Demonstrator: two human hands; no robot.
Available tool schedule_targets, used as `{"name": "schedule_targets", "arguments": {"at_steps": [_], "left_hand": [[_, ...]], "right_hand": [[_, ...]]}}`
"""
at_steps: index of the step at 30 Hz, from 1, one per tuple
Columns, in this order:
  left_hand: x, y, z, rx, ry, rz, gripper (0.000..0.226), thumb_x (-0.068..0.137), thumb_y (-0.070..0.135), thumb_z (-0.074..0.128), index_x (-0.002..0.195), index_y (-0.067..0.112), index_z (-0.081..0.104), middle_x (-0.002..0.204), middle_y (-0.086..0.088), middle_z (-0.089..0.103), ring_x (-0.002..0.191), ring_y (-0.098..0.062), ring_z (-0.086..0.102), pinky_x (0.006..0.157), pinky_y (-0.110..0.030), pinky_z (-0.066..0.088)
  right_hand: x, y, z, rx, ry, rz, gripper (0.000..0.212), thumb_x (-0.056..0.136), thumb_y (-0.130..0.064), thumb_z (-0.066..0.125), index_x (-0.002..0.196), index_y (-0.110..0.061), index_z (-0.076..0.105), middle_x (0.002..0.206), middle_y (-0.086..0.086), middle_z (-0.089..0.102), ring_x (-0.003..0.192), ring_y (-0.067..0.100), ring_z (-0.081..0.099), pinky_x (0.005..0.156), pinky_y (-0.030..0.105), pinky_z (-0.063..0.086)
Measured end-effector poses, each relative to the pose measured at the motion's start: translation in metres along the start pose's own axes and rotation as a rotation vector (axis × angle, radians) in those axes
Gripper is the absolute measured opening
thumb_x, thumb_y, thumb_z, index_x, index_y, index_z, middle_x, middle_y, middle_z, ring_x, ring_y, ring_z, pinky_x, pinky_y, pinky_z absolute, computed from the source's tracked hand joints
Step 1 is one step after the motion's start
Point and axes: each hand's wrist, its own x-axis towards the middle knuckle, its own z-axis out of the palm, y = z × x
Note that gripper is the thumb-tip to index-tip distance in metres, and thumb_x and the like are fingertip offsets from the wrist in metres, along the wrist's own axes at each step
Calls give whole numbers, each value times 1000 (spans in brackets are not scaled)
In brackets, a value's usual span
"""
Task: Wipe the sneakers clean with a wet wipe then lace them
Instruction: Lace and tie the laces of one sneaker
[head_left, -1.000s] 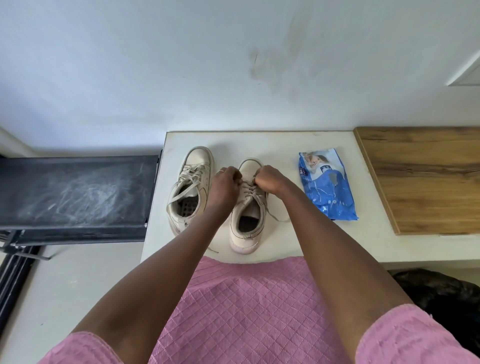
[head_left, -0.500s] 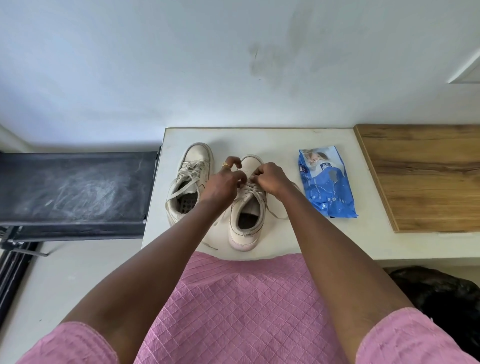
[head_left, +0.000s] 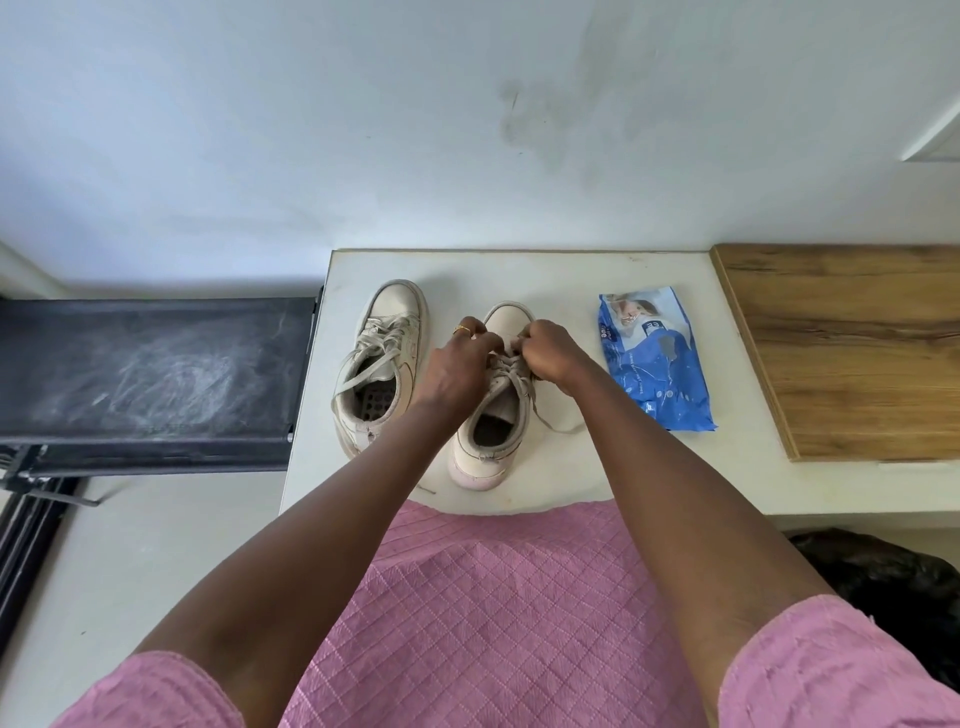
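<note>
Two off-white sneakers stand side by side on a white table (head_left: 571, 478), toes pointing away from me. The left sneaker (head_left: 379, 364) is laced, its laces loose over the opening. Over the tongue of the right sneaker (head_left: 491, 431) my left hand (head_left: 460, 364) and my right hand (head_left: 550, 353) meet, fingers curled and pinching its lace (head_left: 511, 364). One free lace end trails onto the table to the right of that shoe. A blue pack of wet wipes (head_left: 654, 358) lies flat to the right of the sneakers.
A wooden board (head_left: 852, 348) covers the table's right part. A black dusty bench or shelf (head_left: 150, 369) adjoins the table's left edge. The white wall rises directly behind. A black bag (head_left: 883, 577) sits on the floor at lower right.
Both hands have shifted slightly towards the toe of the right sneaker and drawn closer together on the lace. The sneakers and wipes pack have stayed in place.
</note>
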Motion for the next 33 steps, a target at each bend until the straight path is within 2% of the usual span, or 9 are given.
{"name": "schedule_targets", "arguments": {"at_steps": [5, 7, 14, 21, 23, 26, 28, 31, 33], "left_hand": [[3, -6, 3, -43, 20, -10, 18, 85, 3, 59, 98, 5, 72, 113, -14, 55, 85, -33, 62, 75, -34, 49], [1, -9, 2, -70, 44, -26, 17, 86, 3, 60, 98, 4, 73, 114, -15, 55, 85, -32, 63, 74, -28, 46], [7, 1, -9, 163, -63, 52, 16, 88, 8, 50, 94, 12, 64, 129, -4, 38, 69, -36, 59, 62, -38, 46], [11, 2, -13, 257, -144, 120, 34, 86, 3, 37, 110, 16, 57, 128, -7, 33, 71, -36, 58, 61, -40, 45], [10, 1, -10, 208, -124, 62, 31, 87, 3, 40, 109, 17, 57, 130, -6, 34, 77, -37, 59, 68, -42, 47], [3, -5, -1, 25, 2, -41, 16, 88, 9, 55, 99, 14, 65, 127, -5, 45, 84, -32, 61, 68, -30, 40], [-3, -11, 5, -132, 97, -80, 12, 86, 6, 61, 92, 7, 71, 117, -10, 55, 85, -29, 63, 68, -18, 34], [-7, -10, 3, -177, 139, -89, 12, 85, 6, 62, 90, 6, 74, 114, -8, 58, 84, -27, 63, 70, -21, 37], [-5, -6, -1, -129, 115, -75, 12, 86, 8, 62, 90, 9, 73, 119, -5, 53, 82, -25, 63, 67, -24, 38]], "right_hand": [[3, -8, -2, -47, -29, 8, 25, 94, -13, 49, 105, 4, 63, 105, 19, 64, 93, 30, 59, 77, 36, 49], [4, -6, -2, -6, -20, 0, 21, 92, -13, 53, 101, 2, 65, 92, 13, 65, 91, 29, 59, 76, 35, 49], [-4, 13, 4, 312, 128, -3, 14, 81, -13, 71, 84, -16, 58, 71, 0, 54, 72, 20, 53, 70, 41, 53], [-7, 5, 7, 203, 175, -51, 10, 82, -13, 69, 89, -9, 64, 77, 0, 59, 77, 19, 55, 72, 30, 48], [-9, 8, 8, 264, 197, -27, 11, 82, -16, 71, 89, -9, 65, 80, 2, 62, 80, 22, 60, 76, 35, 54], [-16, 18, 10, 398, 237, 5, 5, 83, -10, 67, 87, -13, 68, 85, 2, 67, 88, 24, 65, 82, 42, 55], [-24, 23, 12, 418, 240, -26, 14, 82, -2, 66, 90, -11, 72, 90, 3, 70, 89, 18, 65, 85, 34, 54], [-32, 23, 16, 301, 289, -144, 19, 76, 0, 71, 94, -6, 74, 97, 8, 70, 85, 10, 61, 78, 14, 46], [-32, 20, 19, 245, 345, -187, 16, 75, 2, 71, 90, -4, 74, 95, 10, 69, 84, 15, 62, 76, 16, 46]]}}
